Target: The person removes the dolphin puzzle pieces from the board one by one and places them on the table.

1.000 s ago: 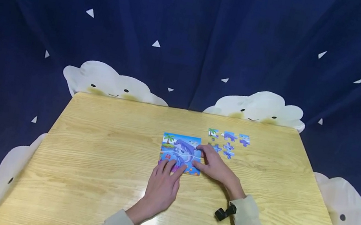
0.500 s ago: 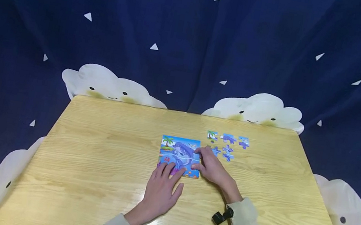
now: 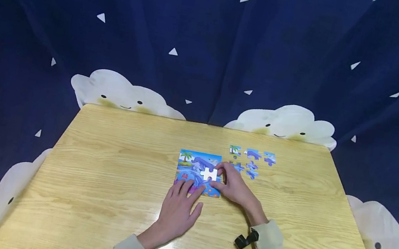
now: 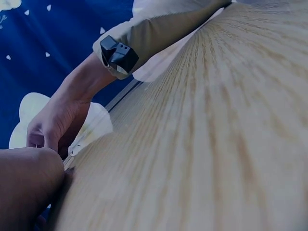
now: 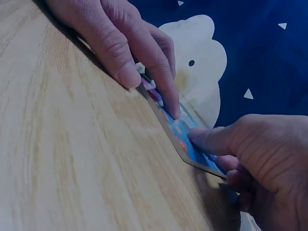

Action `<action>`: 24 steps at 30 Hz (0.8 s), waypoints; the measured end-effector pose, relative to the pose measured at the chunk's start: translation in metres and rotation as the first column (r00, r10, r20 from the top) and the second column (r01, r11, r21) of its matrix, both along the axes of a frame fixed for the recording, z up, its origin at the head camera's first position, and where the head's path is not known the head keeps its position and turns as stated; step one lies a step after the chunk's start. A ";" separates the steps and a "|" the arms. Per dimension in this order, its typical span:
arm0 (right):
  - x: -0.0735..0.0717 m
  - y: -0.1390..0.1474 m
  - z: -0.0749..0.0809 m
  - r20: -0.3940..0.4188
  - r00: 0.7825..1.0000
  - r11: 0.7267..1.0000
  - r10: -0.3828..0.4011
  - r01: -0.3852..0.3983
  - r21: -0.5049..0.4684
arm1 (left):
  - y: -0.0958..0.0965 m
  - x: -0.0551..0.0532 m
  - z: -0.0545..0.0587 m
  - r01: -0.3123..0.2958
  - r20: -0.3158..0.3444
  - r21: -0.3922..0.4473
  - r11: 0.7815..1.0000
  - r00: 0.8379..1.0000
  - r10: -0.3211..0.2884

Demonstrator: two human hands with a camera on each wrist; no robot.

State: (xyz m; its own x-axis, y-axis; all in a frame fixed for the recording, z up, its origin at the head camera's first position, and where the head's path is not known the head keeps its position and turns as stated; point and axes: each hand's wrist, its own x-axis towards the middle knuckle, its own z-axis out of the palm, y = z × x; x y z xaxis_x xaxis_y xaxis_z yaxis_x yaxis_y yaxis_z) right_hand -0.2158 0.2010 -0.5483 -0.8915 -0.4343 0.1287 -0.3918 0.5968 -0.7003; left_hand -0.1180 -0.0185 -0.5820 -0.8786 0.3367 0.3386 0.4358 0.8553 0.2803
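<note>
A square dolphin jigsaw picture [image 3: 184,168] lies on the wooden table. On its right half a white jigsaw piece shape [image 3: 209,174] stands out; whether this is glare or a blank face I cannot tell. My right hand [image 3: 234,186] bends over the picture's right edge, thumb and forefinger at the upper and lower sides of that piece. In the right wrist view the right thumb [image 5: 207,139] lies on the picture, with the other fingers curled by its edge. My left hand [image 3: 177,213] rests with extended fingertips on the picture's lower edge.
Several loose jigsaw pieces [image 3: 253,154] lie right of and beyond the picture, some partly behind the right hand. The wooden table [image 3: 107,179] stretches around both arms. A dark blue curtain [image 3: 153,24] with white clouds hangs behind. A black wrist camera [image 3: 245,240] sits on the right cuff.
The white piece shape now shows on the picture where dolphin colours were before. My left thumb has moved away from the forefinger since one second ago. The right hand stays nearly in place.
</note>
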 end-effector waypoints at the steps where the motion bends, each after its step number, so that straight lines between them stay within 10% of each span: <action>1: 0.000 -0.001 0.000 0.000 1.000 1.000 0.003 -0.003 -0.004 | 0.000 0.000 0.000 -0.001 0.007 -0.003 1.000 1.000 0.001; 24: 0.001 -0.004 -0.004 -0.088 0.996 0.998 0.014 -0.009 0.059 | -0.001 -0.001 0.003 0.006 0.070 -0.018 1.000 0.998 -0.005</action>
